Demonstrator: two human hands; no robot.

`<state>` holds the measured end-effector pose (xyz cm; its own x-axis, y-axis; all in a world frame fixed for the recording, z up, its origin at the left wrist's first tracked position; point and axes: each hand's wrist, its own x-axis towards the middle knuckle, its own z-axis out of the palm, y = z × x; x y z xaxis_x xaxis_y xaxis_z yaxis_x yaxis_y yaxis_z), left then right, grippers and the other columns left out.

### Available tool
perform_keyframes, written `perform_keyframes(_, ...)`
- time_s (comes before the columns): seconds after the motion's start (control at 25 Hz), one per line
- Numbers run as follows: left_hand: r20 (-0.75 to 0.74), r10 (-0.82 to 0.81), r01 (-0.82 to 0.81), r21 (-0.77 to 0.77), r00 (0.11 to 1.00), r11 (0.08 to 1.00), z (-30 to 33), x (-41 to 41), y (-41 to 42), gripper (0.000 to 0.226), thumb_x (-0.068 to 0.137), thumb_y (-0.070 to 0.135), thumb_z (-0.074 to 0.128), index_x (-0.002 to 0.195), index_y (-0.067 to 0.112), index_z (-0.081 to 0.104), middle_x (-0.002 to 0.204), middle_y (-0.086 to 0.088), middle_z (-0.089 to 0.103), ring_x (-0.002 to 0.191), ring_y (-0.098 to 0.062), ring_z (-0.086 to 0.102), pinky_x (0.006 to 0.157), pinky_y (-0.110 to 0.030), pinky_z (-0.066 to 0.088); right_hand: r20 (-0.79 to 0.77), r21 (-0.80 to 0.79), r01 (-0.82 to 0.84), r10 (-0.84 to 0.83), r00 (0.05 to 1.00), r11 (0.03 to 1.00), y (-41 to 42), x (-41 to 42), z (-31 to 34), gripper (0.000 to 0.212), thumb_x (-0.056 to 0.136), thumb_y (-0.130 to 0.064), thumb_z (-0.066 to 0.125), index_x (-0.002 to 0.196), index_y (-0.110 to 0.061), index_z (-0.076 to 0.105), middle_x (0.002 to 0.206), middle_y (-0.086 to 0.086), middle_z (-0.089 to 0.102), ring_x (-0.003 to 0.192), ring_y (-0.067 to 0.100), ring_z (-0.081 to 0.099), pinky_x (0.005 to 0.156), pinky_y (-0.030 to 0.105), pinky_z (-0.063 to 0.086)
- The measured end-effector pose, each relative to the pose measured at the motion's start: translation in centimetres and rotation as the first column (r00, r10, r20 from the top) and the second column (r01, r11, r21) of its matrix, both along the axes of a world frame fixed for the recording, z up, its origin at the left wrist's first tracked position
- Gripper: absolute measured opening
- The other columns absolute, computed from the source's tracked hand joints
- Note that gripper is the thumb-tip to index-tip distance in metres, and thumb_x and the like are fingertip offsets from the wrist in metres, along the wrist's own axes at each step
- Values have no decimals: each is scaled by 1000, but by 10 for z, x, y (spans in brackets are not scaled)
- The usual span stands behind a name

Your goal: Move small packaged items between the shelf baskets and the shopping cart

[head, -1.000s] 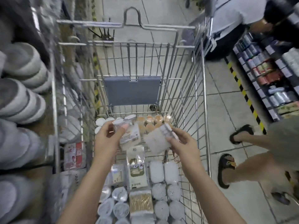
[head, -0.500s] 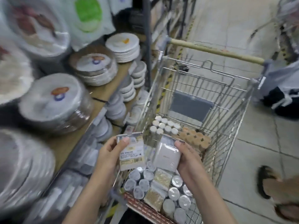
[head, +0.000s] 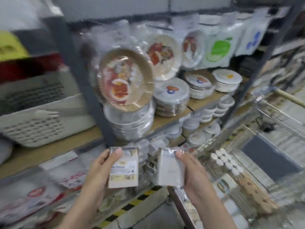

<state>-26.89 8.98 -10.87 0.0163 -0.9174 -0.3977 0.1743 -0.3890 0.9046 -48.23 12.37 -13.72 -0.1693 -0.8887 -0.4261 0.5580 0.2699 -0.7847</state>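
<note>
Two small packets are in my grip, one to each hand; my left hand [head: 100, 166] curls round the labelled packet [head: 123, 169] with the thumb across its top corner, and my right hand [head: 192, 172] clasps the plain white packet [head: 170, 167] by its right edge, fingers behind it. Both packets hang in the air between the shelf [head: 166, 121] ahead and the shopping cart [head: 270, 142] at my right, touching neither; I judge this the middle of a transfer from cart to shelf, with both packets yet to be set down; many small items lie in the cart, so plenty looks left to do. Blur smears nearly everything; the label print is unreadable; the white perforated basket [head: 41, 113] at left is the only basket I can make out, and its contents are hidden; the cart's near end is cut off.
</note>
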Motion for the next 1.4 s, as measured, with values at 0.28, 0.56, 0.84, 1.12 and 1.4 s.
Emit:
perform_keyframes(0.28,25,194,-188,-145,981,971,53,144,28,33,51,28,82,75,12,67,69,-11,68,57,-19,65,48,-30,52,-16,-6,-364,364,931,931,-23,133,28,45,73,-26,75,109,-1,65,104,18,71,90,31,70,65,37,56)
perform_keyframes(0.56,162,261,-209,-280,952,937,93,260,12,50,67,44,78,89,1,63,87,-11,71,86,-28,67,82,-42,47,-174,-186,-466,438,882,865,-55,243,59,75,42,-53,89,94,-3,67,93,18,65,82,28,60,75,48,46)
perform_keyframes(0.84,249,198,-82,-412,948,908,132,289,-65,15,87,35,61,90,22,68,84,3,75,79,-14,71,79,-35,50,-170,-332,-234,186,968,914,-93,268,100,39,72,-25,64,105,-4,63,97,11,68,80,17,67,64,29,58)
perform_keyframes(1.12,347,240,-69,-440,906,895,117,282,-147,43,68,54,61,95,21,64,102,-2,70,96,-22,64,90,-48,52,-300,-460,-167,25,954,872,-164,278,135,19,88,-15,63,107,-11,63,102,4,70,100,22,65,91,41,51)
perform_keyframes(1.4,512,168,111,-471,842,875,102,270,-197,28,85,36,68,106,17,65,103,5,66,96,-10,60,83,-25,47,-567,-506,-321,-28,823,801,-219,279,147,21,81,-7,72,85,-25,62,88,-13,67,83,-6,63,87,25,49)
